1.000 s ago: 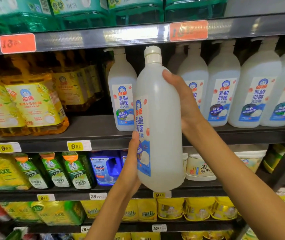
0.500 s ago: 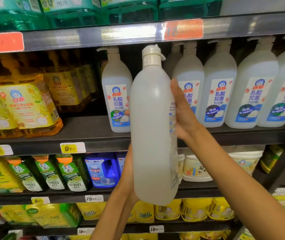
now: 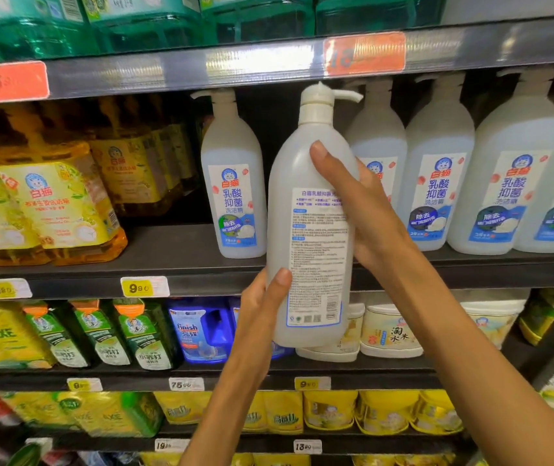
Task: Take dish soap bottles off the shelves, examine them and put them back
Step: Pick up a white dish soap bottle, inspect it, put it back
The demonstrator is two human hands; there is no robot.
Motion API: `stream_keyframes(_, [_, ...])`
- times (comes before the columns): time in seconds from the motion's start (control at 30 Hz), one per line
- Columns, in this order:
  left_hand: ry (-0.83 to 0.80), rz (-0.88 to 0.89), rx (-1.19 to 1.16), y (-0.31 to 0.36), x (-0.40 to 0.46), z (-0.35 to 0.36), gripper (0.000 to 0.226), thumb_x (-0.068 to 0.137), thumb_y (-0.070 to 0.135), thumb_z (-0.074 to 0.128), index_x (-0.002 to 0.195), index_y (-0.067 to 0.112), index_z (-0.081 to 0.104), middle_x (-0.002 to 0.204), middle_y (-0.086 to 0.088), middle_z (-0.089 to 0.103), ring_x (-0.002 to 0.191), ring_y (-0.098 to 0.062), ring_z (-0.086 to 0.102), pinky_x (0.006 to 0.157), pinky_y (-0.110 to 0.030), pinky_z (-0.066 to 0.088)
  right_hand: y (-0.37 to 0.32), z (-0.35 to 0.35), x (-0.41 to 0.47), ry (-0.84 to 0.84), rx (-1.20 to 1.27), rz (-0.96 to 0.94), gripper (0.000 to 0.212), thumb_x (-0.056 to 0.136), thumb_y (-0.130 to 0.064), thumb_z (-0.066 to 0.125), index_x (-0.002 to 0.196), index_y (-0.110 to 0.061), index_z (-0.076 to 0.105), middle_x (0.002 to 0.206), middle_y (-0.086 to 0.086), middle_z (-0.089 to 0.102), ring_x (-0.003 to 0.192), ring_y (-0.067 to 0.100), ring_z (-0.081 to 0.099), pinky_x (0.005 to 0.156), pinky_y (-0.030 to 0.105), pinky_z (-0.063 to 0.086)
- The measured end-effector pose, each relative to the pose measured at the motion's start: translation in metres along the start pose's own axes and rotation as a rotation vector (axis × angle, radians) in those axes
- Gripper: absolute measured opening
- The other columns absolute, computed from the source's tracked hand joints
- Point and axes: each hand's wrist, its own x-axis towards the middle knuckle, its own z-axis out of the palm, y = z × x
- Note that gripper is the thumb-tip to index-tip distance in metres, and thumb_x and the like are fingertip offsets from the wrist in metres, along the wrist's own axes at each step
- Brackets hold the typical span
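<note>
Turned since a second ago so its back label faces out, the bottle (image 3: 309,230) is gripped by left hand (image 3: 262,311) and right hand (image 3: 363,200): examination underway, reshelving on the shelf (image 3: 174,250) remains.

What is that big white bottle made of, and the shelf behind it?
The held bottle looks like cloudy, matte plastic: light glows faintly through its walls. Its back label seems glossy paper or film. The shelf looks like dark painted metal, though that is a guess.
</note>
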Motion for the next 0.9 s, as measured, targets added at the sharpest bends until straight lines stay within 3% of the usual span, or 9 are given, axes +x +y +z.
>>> stream_keyframes(0.1, [-0.017, -0.008, -0.12, 0.001, -0.001, -0.002, 0.059, 0.061, 0.07, 0.065, 0.11, 0.036, 0.067, 0.112, 0.005, 0.071, 0.103, -0.013, 0.068, 0.074, -0.023, 0.056, -0.002, -0.008, 0.002, -0.097, 0.044, 0.0, 0.034, 0.084, -0.044, 0.062, 0.112, -0.025, 0.056, 0.094, 0.001, 0.073, 0.092, 0.018, 0.071, 0.082, 0.035, 0.058])
stream_keyframes(0.17, [-0.07, -0.031, -0.169, 0.006, -0.004, -0.001, 0.049, 0.066, 0.069, 0.062, 0.105, 0.041, 0.07, 0.114, 0.006, 0.07, 0.105, -0.012, 0.067, 0.073, -0.02, 0.055, -0.003, -0.011, 0.001, -0.177, 0.15, 0.06, 0.047, 0.081, -0.04, 0.07, 0.122, -0.023, 0.053, 0.098, 0.002, 0.073, 0.096, 0.019, 0.07, 0.08, 0.035, 0.058])
stream_keyframes(0.23, [-0.087, -0.055, -0.163, 0.005, -0.007, 0.0, 0.056, 0.065, 0.068, 0.055, 0.112, 0.04, 0.065, 0.117, 0.007, 0.069, 0.108, -0.011, 0.065, 0.074, -0.019, 0.055, -0.003, -0.011, 0.001, -0.242, 0.241, 0.141, 0.067, 0.066, -0.043, 0.078, 0.124, -0.02, 0.053, 0.1, 0.005, 0.072, 0.096, 0.021, 0.069, 0.077, 0.036, 0.058])
stream_keyframes(0.37, [-0.093, -0.062, -0.128, 0.008, -0.009, 0.0, 0.047, 0.073, 0.068, 0.048, 0.112, 0.047, 0.062, 0.118, 0.012, 0.068, 0.111, -0.008, 0.063, 0.085, -0.025, 0.055, 0.003, -0.008, 0.001, -0.107, 0.169, 0.097, 0.039, 0.08, -0.039, 0.069, 0.113, -0.023, 0.057, 0.092, 0.003, 0.073, 0.092, 0.021, 0.071, 0.077, 0.039, 0.058])
stream_keyframes(0.5, [-0.019, -0.049, -0.119, 0.015, -0.004, 0.001, 0.041, 0.068, 0.067, 0.047, 0.095, 0.048, 0.07, 0.11, 0.01, 0.072, 0.103, -0.009, 0.067, 0.093, -0.041, 0.05, 0.006, -0.003, -0.004, 0.006, 0.102, 0.02, 0.052, 0.08, -0.039, 0.063, 0.127, -0.023, 0.052, 0.104, 0.004, 0.072, 0.098, 0.022, 0.07, 0.081, 0.039, 0.059])
stream_keyframes(0.63, [0.047, -0.054, -0.257, 0.017, 0.003, 0.005, 0.046, 0.078, 0.059, 0.044, 0.114, 0.037, 0.06, 0.114, 0.003, 0.07, 0.104, -0.014, 0.067, 0.089, -0.035, 0.053, -0.002, -0.004, -0.004, -0.051, 0.201, 0.039, 0.044, 0.094, -0.048, 0.045, 0.126, -0.021, 0.057, 0.117, 0.009, 0.068, 0.113, 0.023, 0.063, 0.096, 0.04, 0.052])
stream_keyframes(0.7, [0.015, -0.082, -0.369, 0.021, 0.003, 0.005, 0.04, 0.086, 0.054, 0.044, 0.115, 0.033, 0.063, 0.109, -0.001, 0.072, 0.097, -0.016, 0.07, 0.078, -0.032, 0.058, -0.004, -0.005, -0.003, -0.061, 0.285, 0.068, 0.042, 0.098, -0.048, 0.037, 0.115, -0.021, 0.065, 0.103, 0.003, 0.072, 0.101, 0.017, 0.067, 0.088, 0.034, 0.056])
stream_keyframes(0.8, [-0.043, -0.174, -0.454, 0.018, 0.0, 0.009, 0.038, 0.097, 0.041, 0.041, 0.091, 0.026, 0.075, 0.082, -0.003, 0.074, 0.071, -0.015, 0.071, 0.06, -0.03, 0.058, -0.003, -0.002, -0.002, -0.102, 0.414, 0.127, 0.051, 0.099, -0.049, 0.032, 0.092, -0.021, 0.073, 0.078, -0.001, 0.074, 0.073, 0.011, 0.072, 0.062, 0.025, 0.058])
stream_keyframes(0.9, [-0.058, -0.269, -0.366, 0.014, -0.002, 0.012, 0.039, 0.099, 0.038, 0.038, 0.109, 0.012, 0.066, 0.087, -0.011, 0.069, 0.081, -0.025, 0.067, 0.072, -0.038, 0.058, -0.001, 0.004, 0.0, -0.103, 0.387, 0.119, 0.04, 0.095, -0.048, 0.039, 0.097, -0.018, 0.064, 0.073, -0.001, 0.072, 0.066, 0.011, 0.07, 0.06, 0.025, 0.058])
